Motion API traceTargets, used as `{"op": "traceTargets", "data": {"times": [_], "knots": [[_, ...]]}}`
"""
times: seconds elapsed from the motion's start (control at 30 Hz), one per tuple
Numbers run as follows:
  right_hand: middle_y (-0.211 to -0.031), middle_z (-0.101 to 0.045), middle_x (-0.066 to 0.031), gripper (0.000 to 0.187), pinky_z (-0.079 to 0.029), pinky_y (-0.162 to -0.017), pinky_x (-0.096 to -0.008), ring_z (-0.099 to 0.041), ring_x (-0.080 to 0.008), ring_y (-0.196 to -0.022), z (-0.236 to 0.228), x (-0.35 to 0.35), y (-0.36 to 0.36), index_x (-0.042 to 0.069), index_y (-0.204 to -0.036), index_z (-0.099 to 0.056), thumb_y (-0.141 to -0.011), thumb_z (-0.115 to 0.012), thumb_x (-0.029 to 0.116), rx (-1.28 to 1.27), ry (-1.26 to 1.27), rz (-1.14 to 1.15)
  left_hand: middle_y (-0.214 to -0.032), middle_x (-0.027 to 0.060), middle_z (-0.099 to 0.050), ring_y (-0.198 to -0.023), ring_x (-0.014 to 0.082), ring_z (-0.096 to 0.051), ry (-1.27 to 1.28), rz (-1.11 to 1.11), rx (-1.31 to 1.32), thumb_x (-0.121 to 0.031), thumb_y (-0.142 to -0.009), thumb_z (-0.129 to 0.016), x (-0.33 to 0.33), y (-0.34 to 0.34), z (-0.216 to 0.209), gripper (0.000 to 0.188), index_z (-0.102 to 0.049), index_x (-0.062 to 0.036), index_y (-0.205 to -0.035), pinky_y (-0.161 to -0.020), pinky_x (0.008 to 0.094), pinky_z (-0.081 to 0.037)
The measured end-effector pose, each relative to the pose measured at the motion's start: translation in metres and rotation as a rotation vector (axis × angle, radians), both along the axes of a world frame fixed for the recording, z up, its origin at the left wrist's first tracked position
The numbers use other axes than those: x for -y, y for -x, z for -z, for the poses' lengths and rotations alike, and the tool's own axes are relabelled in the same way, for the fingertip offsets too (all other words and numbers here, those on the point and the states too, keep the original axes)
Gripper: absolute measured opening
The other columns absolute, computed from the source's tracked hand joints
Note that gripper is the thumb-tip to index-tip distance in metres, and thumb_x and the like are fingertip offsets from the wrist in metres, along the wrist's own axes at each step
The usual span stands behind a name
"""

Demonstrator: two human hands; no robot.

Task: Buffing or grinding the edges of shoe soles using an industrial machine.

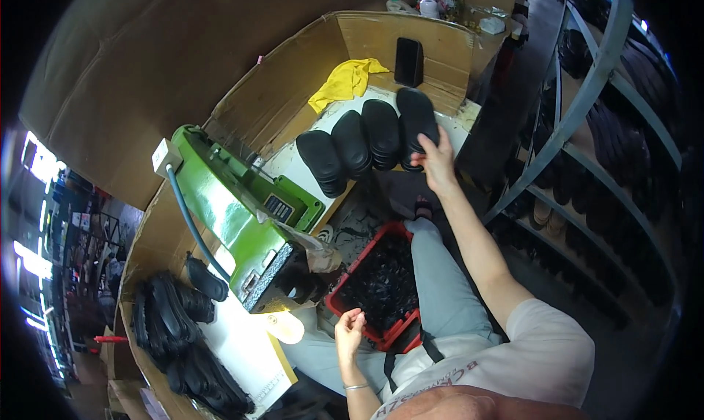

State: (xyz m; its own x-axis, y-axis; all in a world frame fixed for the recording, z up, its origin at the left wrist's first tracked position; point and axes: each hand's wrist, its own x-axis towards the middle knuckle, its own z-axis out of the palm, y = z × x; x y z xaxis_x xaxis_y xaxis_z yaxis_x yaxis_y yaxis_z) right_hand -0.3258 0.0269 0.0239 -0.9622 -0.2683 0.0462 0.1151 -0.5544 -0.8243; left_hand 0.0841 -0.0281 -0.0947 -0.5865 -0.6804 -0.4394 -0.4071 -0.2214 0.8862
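Four stacks of black shoe soles stand in a row on the white tabletop at the far side. My right hand (438, 162) is closed round the near end of the top black shoe sole (416, 115) on the rightmost stack, its thumb over the upper face. To its left are the other stacks of black soles (381, 130). My left hand (350, 332) is held above my lap, close to the red crate (336, 300), with its fingers curled together. Whatever may be between those fingers is too small to make out.
A green machine (220, 192) stands left of centre, its lamp lit. More black soles (165, 317) are heaped at the left. Black scraps fill the crate. A yellow cloth (345, 81) and a black phone-like block (408, 62) lie by the cardboard wall (286, 75). At right, a metal rack (587, 104).
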Motion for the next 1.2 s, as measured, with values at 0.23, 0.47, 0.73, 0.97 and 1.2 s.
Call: {"op": "traceTargets", "data": {"times": [0.23, 0.47, 0.73, 0.97, 1.2], "knots": [[-0.094, -0.057, -0.0146, 0.07, -0.051, -0.042, -0.0285, -0.06, -0.0171, -0.053, -0.015, 0.045, -0.001, 0.005, -0.141, -0.017, -0.087, -0.06, 0.013, 0.083, 0.061, -0.065, -0.092, 0.0072, -0.065, -0.079, 0.011, -0.059, 0.116, 0.043, 0.06, -0.014, -0.086, -0.063, 0.0, -0.001, -0.003, 0.027, -0.061, 0.0024, -0.107, -0.073, 0.0249, -0.048], [-0.057, -0.052, -0.0076, 0.074, -0.037, -0.028, -0.0262, -0.045, -0.0118, -0.035, -0.018, 0.058, -0.003, 0.005, -0.141, -0.022, -0.085, -0.062, 0.034, 0.023, -0.53, -0.183, -0.089, 0.0092, -0.066, -0.08, 0.013, -0.061, 0.152, 0.008, 0.107, -0.014, -0.084, -0.064, -0.001, -0.018, 0.009, 0.028, -0.062, 0.0031, -0.106, -0.074, 0.0266, -0.05], [-0.052, -0.045, -0.0037, 0.069, -0.031, -0.03, -0.0243, -0.037, -0.009, -0.034, -0.016, 0.043, -0.004, 0.008, -0.138, -0.032, -0.081, -0.066, 0.025, 0.082, -0.486, -0.184, -0.081, 0.0014, -0.063, -0.072, 0.0086, -0.056, 0.46, -0.167, -0.153, -0.012, -0.087, -0.062, 0.063, -0.032, -0.052, 0.022, -0.061, 0.0006, -0.105, -0.065, 0.0244, -0.047], [-0.052, -0.049, -0.0018, 0.072, -0.036, -0.032, -0.0215, -0.042, -0.0067, -0.036, 0.011, 0.033, -0.011, 0.008, -0.14, -0.028, -0.087, -0.06, 0.044, -0.025, -0.424, -0.22, -0.097, 0.0158, -0.062, -0.088, 0.0248, -0.061, 1.082, -0.804, 0.084, -0.016, -0.08, -0.068, 0.203, -0.069, -0.098, 0.03, -0.059, 0.0019, -0.103, -0.072, 0.033, -0.05], [-0.06, -0.051, -0.0033, 0.045, -0.039, -0.031, -0.0234, -0.042, -0.0081, -0.036, 0.032, -0.001, -0.087, 0.006, -0.132, -0.036, -0.091, -0.052, 0.014, -0.03, -0.423, -0.22, -0.116, 0.0178, -0.043, -0.106, 0.0348, -0.045, 0.918, -0.972, 0.693, -0.027, -0.071, -0.075, 0.283, -0.036, -0.07, 0.048, -0.055, -0.0037, -0.108, -0.09, 0.0408, -0.038]]}}
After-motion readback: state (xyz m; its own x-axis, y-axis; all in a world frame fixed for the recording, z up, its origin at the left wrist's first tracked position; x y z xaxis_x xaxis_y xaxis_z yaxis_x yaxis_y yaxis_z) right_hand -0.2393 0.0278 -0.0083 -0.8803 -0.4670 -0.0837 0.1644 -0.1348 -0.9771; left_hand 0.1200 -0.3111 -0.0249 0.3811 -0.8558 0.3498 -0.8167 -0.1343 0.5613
